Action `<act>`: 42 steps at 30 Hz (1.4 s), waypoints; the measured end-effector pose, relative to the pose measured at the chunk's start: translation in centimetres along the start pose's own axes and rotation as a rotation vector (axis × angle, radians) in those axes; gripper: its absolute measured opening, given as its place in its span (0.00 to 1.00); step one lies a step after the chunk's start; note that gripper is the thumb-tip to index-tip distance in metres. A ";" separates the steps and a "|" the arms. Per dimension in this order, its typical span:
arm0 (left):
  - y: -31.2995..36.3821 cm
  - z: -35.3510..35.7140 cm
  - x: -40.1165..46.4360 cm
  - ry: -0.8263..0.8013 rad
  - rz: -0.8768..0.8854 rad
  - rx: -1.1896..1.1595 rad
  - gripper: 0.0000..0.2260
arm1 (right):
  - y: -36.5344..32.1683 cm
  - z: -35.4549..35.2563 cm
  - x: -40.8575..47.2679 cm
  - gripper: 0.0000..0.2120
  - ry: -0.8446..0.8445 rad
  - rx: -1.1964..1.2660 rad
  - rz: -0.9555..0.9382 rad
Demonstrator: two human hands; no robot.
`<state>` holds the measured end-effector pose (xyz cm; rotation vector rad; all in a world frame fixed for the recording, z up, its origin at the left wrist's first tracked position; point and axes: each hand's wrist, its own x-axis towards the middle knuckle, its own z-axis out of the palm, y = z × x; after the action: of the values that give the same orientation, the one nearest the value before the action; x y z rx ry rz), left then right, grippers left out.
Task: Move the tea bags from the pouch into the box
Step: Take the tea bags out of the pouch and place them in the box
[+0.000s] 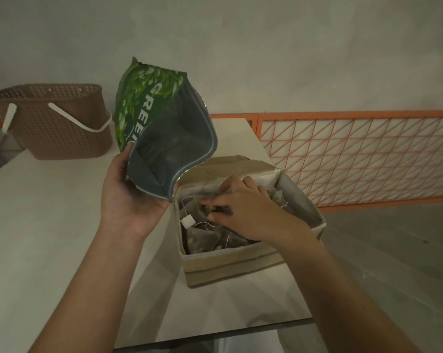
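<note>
My left hand point(128, 194) grips the green foil pouch point(161, 128), mouth gaping, beside the tan cardboard box point(230, 266) on the white table point(37, 225); my right hand point(243, 212) reaches inside, fingers curled among grey pyramid tea bags point(202, 238), grip unclear

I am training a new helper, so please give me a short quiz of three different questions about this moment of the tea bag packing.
1. True or false: the left hand holds the green pouch with its mouth open above the table.
2. Where is the right hand? A) in the brown basket B) inside the box, on the tea bags C) flat on the table
3. Fill in: a white paper ___ on a string lies in the box.

Key: 1 true; 2 B; 3 tag.
</note>
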<state>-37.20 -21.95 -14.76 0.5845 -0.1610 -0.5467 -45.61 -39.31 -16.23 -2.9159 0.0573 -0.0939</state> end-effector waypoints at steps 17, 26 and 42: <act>0.4 -0.1 -0.2 0.000 0.014 -0.006 0.17 | -0.5 -0.6 -1.7 0.11 -0.002 0.352 -0.079; 0.3 -0.1 -0.4 -0.012 0.010 -0.027 0.15 | 3.4 -2.3 -3.8 0.08 0.229 0.451 0.075; 0.6 0.6 -0.9 0.060 0.033 0.006 0.13 | 0.9 -2.9 -3.5 0.13 0.360 0.470 -0.001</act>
<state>-37.90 -21.33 -13.90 0.6025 -0.1157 -0.4967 -49.30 -40.65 -13.76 -2.3984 0.0798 -0.5522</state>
